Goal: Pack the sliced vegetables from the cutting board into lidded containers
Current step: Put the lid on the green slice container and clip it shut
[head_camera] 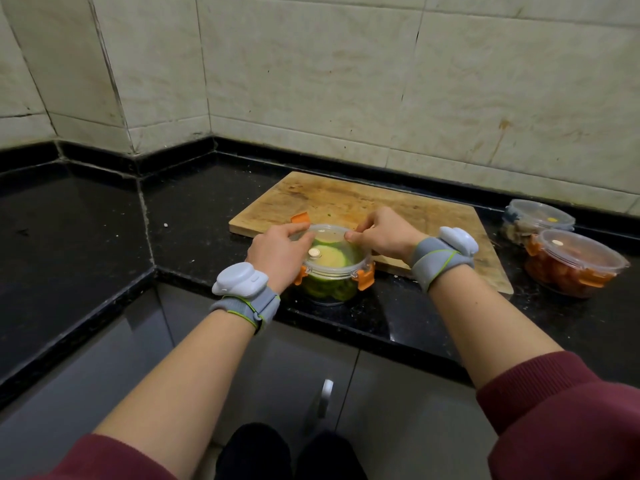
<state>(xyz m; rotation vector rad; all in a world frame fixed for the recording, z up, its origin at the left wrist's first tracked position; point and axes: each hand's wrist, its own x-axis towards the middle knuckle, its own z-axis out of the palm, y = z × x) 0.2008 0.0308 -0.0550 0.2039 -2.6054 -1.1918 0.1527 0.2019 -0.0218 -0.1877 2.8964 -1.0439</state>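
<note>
1. The round container of green vegetable slices stands at the front edge of the counter. It is just before the near edge of the cutting board, and its clear lid is set on top.
2. My left hand grips the lid's left rim with the thumb laid over the top. My right hand pinches the far right rim, fingers curled and thumb against the edge. Both hands are closed on the lid.
3. The near orange clips look folded down against the wall. The far clip, by my left fingers, stands up unlatched. I cannot tell whether another clip hides under my right hand.
4. I judge the step in hand to be sealing this container. Only stains and small scraps show on the board, so the packing itself seems done.
5. The next move calls for pressing the lid flat, then folding the raised clip down until it catches. The container needs steadying so it does not slide off the front edge.
6. Toward the counter's right end, well apart from my hands, stand two more lidded containers. The red-filled container has orange clips, and just behind it is the blue-clipped container.
</note>
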